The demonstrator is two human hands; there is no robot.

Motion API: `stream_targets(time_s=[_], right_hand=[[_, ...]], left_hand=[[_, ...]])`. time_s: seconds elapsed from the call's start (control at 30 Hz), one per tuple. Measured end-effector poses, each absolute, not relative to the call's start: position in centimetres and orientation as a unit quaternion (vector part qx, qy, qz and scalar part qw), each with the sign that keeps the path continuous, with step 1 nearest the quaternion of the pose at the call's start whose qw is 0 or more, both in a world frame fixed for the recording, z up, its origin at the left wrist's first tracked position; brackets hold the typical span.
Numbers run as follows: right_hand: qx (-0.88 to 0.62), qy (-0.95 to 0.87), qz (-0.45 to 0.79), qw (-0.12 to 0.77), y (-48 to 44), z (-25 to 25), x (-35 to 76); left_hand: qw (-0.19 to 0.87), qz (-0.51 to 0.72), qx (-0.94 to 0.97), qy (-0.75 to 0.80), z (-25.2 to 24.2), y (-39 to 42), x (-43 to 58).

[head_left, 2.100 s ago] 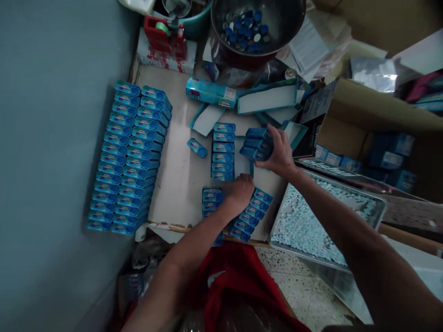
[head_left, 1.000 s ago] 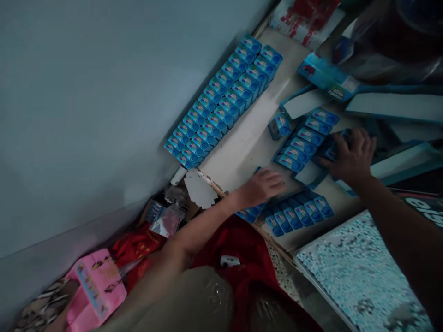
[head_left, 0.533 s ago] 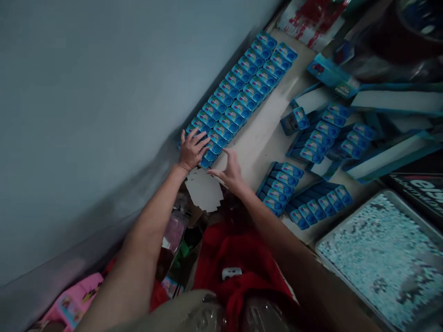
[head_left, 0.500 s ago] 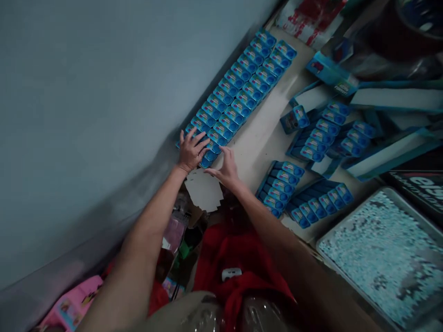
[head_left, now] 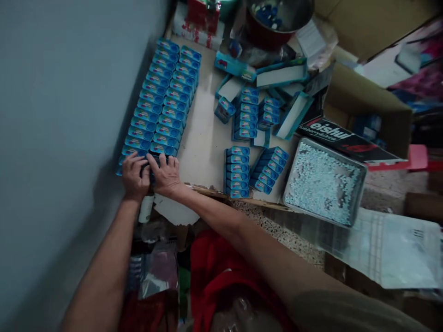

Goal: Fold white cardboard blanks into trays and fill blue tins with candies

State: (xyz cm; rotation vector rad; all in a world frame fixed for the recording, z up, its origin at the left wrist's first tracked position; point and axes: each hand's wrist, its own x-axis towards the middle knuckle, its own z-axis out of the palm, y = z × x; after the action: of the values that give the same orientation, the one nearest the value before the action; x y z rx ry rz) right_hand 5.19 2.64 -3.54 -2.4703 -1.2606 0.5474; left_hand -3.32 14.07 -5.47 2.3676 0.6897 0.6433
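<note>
Two long rows of small blue packs (head_left: 143, 113) stand side by side on the table along the wall. My left hand (head_left: 134, 179) is at the near end of the left row, its fingers curled over the blue packs there and its thumb bent inward. Beside it, my right hand (head_left: 166, 176) lies over the near end of the right row with its fingers apart, touching the packs. The packs under both hands are mostly hidden.
Shorter groups of blue packs (head_left: 237, 173) and torn-open blue cartons (head_left: 282, 74) lie to the right. A metal tray (head_left: 360, 184) of pale pellets sits at the table's edge, before an open cardboard box (head_left: 374, 92). A pot (head_left: 268, 39) stands at the back.
The view has turned and swung right, bringing the cardboard box into sight. My right hand, held apart with thumb and fingers spread before, now rests on the row's near end close to my left hand.
</note>
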Motion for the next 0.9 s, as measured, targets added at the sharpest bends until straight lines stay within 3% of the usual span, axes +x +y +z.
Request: stream_targets(time_s=[0.23, 0.33, 0.43, 0.57, 0.73, 0.9], right_hand=[[-0.786, -0.507, 0.183, 0.302, -7.4, 3.8, 9.7], [-0.797, -0.475, 0.13, 0.35, -15.3, 7.5, 14.5], [-0.844, -0.417, 0.038, 0.334, -22.9, 8.6, 21.5], [-0.881, -0.373, -0.038, 0.289, -29.0, 5.6, 32.1], [-0.873, -0.406, 0.002, 0.269, -30.1, -0.3, 41.2], [-0.85, -0.467, 0.042, 0.242, -29.8, -3.4, 44.2]], left_hand=[[0.243, 0.425, 0.705, 0.513, -1.1, 9.3, -4.5], [0.268, 0.392, 0.714, 0.514, -1.0, 4.2, -3.0], [0.341, 0.286, 0.798, 0.405, -1.2, -1.7, 0.4], [0.387, 0.229, 0.862, 0.233, -0.6, -7.2, 6.8], [0.416, 0.204, 0.879, 0.11, -0.1, -10.5, 14.7], [0.616, 0.072, 0.762, 0.187, -2.1, -15.5, 21.6]])
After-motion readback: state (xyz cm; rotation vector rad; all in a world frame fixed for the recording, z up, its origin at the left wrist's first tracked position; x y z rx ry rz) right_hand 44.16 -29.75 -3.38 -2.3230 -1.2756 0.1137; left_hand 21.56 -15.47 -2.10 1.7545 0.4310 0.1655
